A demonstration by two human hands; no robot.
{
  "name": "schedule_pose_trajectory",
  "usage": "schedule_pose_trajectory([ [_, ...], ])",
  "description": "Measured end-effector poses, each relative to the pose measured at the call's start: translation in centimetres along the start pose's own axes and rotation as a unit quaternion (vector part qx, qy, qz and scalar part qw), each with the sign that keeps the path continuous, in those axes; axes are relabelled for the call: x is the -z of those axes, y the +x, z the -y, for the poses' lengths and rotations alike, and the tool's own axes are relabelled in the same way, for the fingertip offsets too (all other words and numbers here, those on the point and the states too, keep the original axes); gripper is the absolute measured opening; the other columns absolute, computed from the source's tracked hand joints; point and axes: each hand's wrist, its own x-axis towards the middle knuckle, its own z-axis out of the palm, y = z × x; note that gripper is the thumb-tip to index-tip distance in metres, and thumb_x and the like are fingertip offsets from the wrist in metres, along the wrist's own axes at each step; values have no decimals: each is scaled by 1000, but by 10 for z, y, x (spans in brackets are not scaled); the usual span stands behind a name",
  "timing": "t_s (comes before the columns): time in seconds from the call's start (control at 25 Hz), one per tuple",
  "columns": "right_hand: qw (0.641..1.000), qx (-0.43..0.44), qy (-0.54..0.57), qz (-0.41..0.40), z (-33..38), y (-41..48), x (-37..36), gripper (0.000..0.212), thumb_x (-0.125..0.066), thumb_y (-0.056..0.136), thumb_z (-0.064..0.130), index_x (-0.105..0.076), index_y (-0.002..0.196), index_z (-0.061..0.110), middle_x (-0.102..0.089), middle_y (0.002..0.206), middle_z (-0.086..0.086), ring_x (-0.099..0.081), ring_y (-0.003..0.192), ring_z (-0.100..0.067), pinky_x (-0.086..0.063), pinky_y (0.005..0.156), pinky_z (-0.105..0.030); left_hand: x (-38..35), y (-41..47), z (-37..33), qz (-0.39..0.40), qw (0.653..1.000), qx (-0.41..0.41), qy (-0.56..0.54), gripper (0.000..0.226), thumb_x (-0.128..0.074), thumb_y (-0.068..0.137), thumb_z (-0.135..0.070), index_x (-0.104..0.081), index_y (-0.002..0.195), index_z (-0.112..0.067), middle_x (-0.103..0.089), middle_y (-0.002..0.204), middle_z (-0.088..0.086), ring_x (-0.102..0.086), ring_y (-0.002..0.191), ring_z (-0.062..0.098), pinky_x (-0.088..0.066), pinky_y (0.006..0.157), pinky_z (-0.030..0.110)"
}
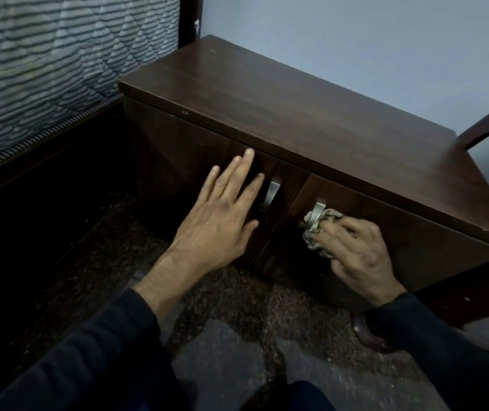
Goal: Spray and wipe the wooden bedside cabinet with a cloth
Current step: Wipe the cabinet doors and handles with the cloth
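Note:
The dark wooden bedside cabinet (282, 108) stands against the wall, with two front doors and a metal handle on each. My left hand (222, 215) lies flat with fingers spread on the left door, just left of its handle (270, 194). My right hand (356, 250) presses a crumpled pale cloth (316, 234) against the right door, touching its handle (317, 213). No spray bottle is in view.
A quilted striped mattress (44, 60) on a dark bed frame rises at the left. A dark wooden chair (486, 137) stands at the right, one foot (369, 336) on the speckled floor near my right sleeve. A pale wall lies behind.

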Motion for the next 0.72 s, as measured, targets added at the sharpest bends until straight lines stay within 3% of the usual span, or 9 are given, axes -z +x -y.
schedule_pose_trajectory([
  [0.12, 998, 48, -21, 42, -3, 5, 12, 35, -23, 108, 13, -57, 116, 11, -75, 112, -11, -53, 107, -29, -41, 87, -43, 5, -2, 9, 3, 999, -3, 38, 75, -55, 93, -35, -18, 156, -15, 15, 166, 4, 11, 153, 20, -5, 124, 46],
  [0.24, 998, 55, -26, 13, 25, 3, 20, 31, -29, 105, 13, -58, 116, 12, -74, 113, -10, -54, 105, -29, -40, 84, -43, 9, -11, 22, 15, 998, 16, 57, 72, -52, 94, -34, -20, 156, -14, 14, 166, 3, 11, 153, 19, -3, 124, 43],
  [0.36, 997, -3, -76, 13, 53, 34, 13, 33, -35, 102, 10, -61, 121, 14, -65, 126, -4, -51, 111, -30, -37, 88, -45, 8, -16, 33, 34, 998, 20, 57, 71, -52, 95, -33, -21, 156, -15, 15, 165, 2, 12, 152, 17, 0, 124, 43],
  [0.48, 994, -37, -97, 35, 64, 56, -7, 47, -19, 110, 14, -66, 114, 11, -70, 119, -6, -49, 111, -31, -37, 91, -47, 6, -16, 36, 42, 998, 16, 53, 68, -49, 95, -31, -21, 156, -15, 14, 166, 1, 11, 152, 16, 0, 124, 43],
  [0.56, 995, -59, -79, 33, 67, 58, -20, 46, -14, 112, 16, -60, 113, 11, -66, 117, -7, -49, 111, -32, -40, 92, -51, 6, -15, 40, 40, 998, 14, 54, 66, -48, 96, -31, -24, 155, -16, 15, 165, -1, 11, 152, 16, 0, 124, 42],
  [0.64, 996, -64, -34, 55, 70, 61, -27, 43, -20, 108, 14, -63, 109, 10, -65, 112, -7, -51, 108, -29, -42, 93, -53, 4, -14, 45, 34, 998, 8, 59, 64, -47, 96, -30, -27, 154, -15, 14, 166, -1, 9, 152, 16, -2, 124, 43],
  [0.72, 995, -51, -26, 77, 69, 66, -20, 40, -34, 93, 12, -72, 101, 9, -69, 105, -6, -56, 104, -27, -37, 91, -45, 1, -14, 45, 31, 998, 5, 58, 62, -47, 95, -30, -30, 153, -14, 14, 166, -1, 8, 153, 17, -4, 124, 44],
])
